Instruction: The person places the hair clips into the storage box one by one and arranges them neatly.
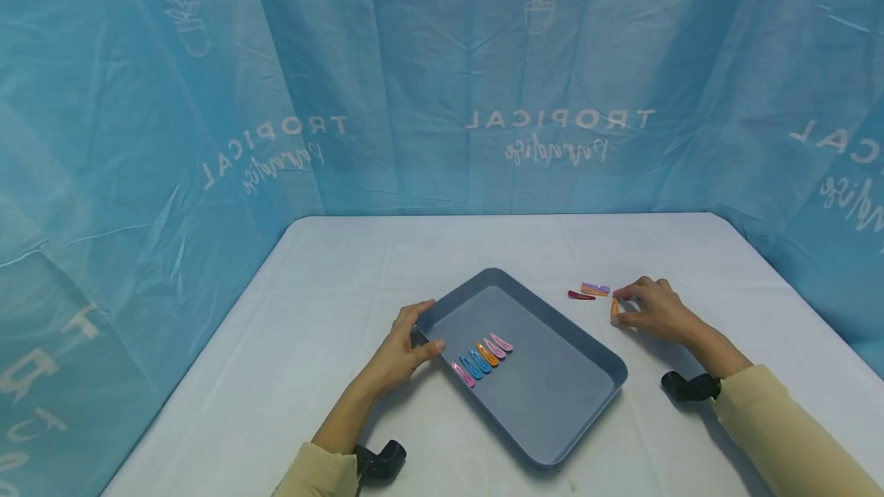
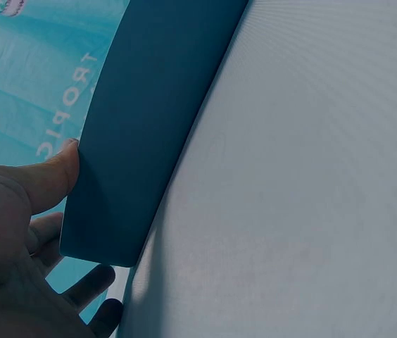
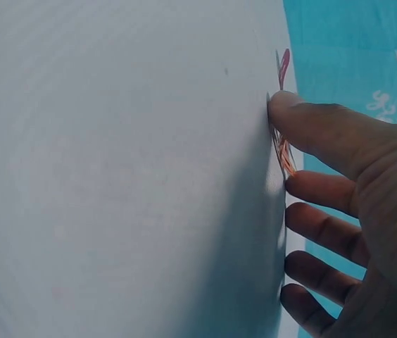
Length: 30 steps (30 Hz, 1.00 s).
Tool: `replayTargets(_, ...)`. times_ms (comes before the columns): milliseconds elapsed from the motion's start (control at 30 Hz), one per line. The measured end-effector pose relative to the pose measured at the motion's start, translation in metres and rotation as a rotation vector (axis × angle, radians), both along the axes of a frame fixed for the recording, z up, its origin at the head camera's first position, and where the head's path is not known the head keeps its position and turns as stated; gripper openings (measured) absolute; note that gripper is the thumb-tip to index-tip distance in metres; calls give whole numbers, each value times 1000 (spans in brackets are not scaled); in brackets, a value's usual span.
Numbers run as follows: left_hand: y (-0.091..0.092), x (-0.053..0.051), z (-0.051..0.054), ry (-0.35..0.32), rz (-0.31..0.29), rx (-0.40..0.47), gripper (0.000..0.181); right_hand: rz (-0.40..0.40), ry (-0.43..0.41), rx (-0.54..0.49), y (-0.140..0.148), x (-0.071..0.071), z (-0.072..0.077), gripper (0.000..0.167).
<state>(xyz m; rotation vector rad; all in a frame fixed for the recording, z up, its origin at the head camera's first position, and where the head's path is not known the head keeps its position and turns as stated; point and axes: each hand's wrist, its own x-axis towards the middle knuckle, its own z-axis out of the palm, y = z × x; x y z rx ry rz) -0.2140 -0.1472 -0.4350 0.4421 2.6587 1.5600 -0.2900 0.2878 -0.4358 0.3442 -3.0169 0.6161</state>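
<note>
A grey rectangular tray (image 1: 552, 405) lies at an angle on the table, with a slanting row of pink, blue and orange snap hair clips (image 1: 487, 353) inside. My left hand (image 1: 400, 351) grips the tray's left corner, thumb on one side wall and fingers round the other. Right of the tray, my right hand (image 1: 652, 309) holds an orange hair clip (image 1: 615, 308) between thumb and index finger, down at the tabletop. Just left of those fingers lie a dark red clip (image 1: 581, 295), another orange clip (image 1: 594, 291) and a purple clip (image 1: 596, 287).
A white cloth covers the table (image 1: 359, 251). Blue printed curtains (image 1: 428, 83) hang behind and along both sides. Each wrist carries a black camera mount, such as the left mount (image 1: 381, 462).
</note>
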Motion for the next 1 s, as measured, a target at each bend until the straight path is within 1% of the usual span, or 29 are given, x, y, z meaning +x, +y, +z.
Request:
replayTargets(267,0,1,1,-3,0,-4,70,11,24,10,1,1,-1,52)
replayTargets(500,0,0,0,-8,-11,-1,70,9,-12,-21,1,2,4,49)
replayTargets(633,0,0,0,-13,-10,2,70,31,-4,-35,-1,2,10,49)
replayTargets(1000,0,0,0,-16,6,3,70,105,70,-43,-17,6,31,51)
